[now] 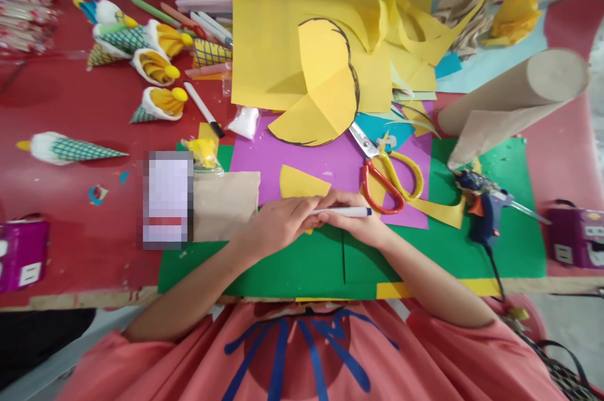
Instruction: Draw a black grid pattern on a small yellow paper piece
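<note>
My two hands meet over the near edge of the purple sheet (264, 149). Across them lies a white marker (346, 212) with a dark blue end pointing right. My right hand (358, 225) is closed around it, while the fingers of my left hand (283, 220) close over its left end. Just beyond my hands sits a small yellow paper wedge (302, 180), partly covered by them. Farther off, a creased yellow paper fan (325, 86) with a scalloped black outline rests on yellow sheets (264, 48). Scissors (384, 168) with red and yellow handles lie right of it, blades partly open.
At right are a blue glue gun (491, 215) with its cord and a large beige roll (514, 92). Paper cones (160, 105) and a capped marker (204, 108) lie at left. A blurred-out rectangle (167, 199) sits beside beige paper (226, 206) on the green sheet (283, 269).
</note>
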The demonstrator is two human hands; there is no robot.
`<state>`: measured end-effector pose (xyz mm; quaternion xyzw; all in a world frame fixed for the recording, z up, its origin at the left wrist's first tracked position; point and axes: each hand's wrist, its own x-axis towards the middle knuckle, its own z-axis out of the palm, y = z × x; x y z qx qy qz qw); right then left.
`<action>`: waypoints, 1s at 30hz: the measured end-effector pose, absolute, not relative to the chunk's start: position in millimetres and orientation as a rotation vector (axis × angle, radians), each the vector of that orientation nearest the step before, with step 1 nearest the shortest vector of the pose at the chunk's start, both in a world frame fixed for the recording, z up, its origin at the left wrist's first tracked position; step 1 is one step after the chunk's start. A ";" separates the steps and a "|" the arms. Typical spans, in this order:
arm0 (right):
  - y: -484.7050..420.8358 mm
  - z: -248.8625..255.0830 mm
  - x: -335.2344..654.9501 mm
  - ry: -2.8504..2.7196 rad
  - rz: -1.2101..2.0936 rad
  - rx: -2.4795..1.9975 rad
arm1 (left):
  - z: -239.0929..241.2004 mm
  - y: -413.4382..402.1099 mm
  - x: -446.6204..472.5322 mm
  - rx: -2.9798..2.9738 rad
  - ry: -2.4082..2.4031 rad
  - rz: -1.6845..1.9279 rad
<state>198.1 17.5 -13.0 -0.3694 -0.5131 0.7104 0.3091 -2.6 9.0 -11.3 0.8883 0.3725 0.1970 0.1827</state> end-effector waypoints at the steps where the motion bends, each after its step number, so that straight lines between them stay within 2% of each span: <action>1: 17.9 -13.0 199.1 -1.338 1.905 -0.957 | -11.2 8.6 -3.8 2.483 1.032 0.558; 11: 16.6 -8.2 204.8 -1.186 1.886 -0.871 | -7.6 11.4 -14.8 2.182 1.100 0.719; 16: 30.8 -13.1 210.0 -1.044 1.351 -1.030 | -5.9 26.6 -22.5 2.209 1.629 0.981; 20: 43.6 -16.6 217.1 -1.096 0.901 -1.045 | -6.4 32.3 -23.7 2.280 1.749 0.981; 24: 50.2 -17.1 224.7 -1.151 0.864 -1.044 | -15.5 24.3 -17.2 2.501 1.489 0.700; 30: 46.2 -17.2 222.4 -1.204 0.895 -1.170 | -21.8 17.9 -5.3 2.646 1.486 0.186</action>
